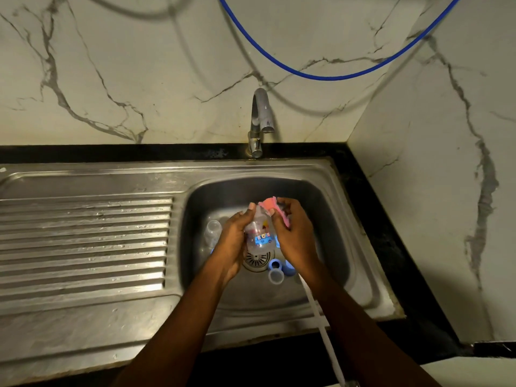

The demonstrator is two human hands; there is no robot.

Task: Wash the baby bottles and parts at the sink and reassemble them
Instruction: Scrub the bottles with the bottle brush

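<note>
left hand (233, 236): gripping printed bottle (259, 233) | right hand (293, 233): pinching pink sponge (275, 209) at bottle's neck | sink (335, 219): second bottle (212, 231), blue rings (276, 270) near drain (255, 259)

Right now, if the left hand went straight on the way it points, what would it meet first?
Likely the sink's far wall, below the faucet; the left hand, gripping the bottle, points there. Depth is unclear.
</note>
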